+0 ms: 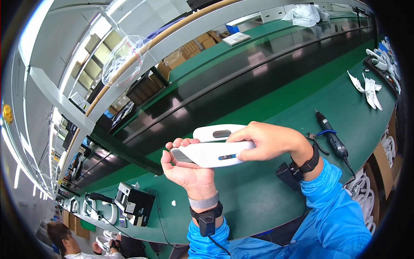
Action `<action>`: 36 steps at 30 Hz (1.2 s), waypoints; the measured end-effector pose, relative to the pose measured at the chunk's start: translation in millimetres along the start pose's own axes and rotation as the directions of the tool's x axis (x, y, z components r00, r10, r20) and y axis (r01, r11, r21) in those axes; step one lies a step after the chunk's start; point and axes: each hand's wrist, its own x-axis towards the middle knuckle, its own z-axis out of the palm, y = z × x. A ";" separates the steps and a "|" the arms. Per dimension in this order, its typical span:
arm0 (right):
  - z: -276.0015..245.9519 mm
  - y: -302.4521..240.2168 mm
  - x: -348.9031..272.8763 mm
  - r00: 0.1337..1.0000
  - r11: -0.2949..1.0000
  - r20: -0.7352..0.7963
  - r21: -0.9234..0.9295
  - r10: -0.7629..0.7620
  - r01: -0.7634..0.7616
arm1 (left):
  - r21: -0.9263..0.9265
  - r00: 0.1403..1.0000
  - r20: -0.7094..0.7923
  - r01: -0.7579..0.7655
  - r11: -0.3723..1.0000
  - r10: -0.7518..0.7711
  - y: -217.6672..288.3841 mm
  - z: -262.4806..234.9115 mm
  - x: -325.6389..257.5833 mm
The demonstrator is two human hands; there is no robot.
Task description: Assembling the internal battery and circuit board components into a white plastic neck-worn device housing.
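Note:
Above the green bench, both hands hold a white plastic handheld housing (200, 152) with a small blue-and-dark panel on its side and a grey area at its left end. My left hand (189, 172) is palm up, its fingers curled round that left end. From above, my right hand (269, 140) grips the right end, thumb beside the panel and fingers on the far side. Just behind lies a second white rounded section (202, 134) with a dark oval slot; whether it joins the housing I cannot tell. Each wrist wears a strapped black module.
A black electric screwdriver (334, 140) and cutters with a blue handle (325, 132) lie to the right. White curved shells (371, 90) are farther back. A black-and-silver box (136, 205) stands left. Beyond runs a dark conveyor (189, 101). A person (62, 239) sits at lower left.

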 end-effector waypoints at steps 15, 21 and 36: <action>6.5 1.2 2.5 0.996 0.996 -0.063 0.058 -0.057 0.061 | 0.020 1.000 -0.008 -0.022 1.000 0.022 2.7 5.6 -2.6; 7.7 7.6 4.9 1.000 1.000 0.026 0.010 0.010 -0.010 | 0.043 0.999 -0.041 -0.010 0.999 0.012 4.0 3.2 -1.2; 26.0 8.0 13.5 0.974 0.933 0.214 0.331 0.072 -0.142 | 0.047 0.991 0.133 0.024 0.999 -0.030 4.2 3.4 3.8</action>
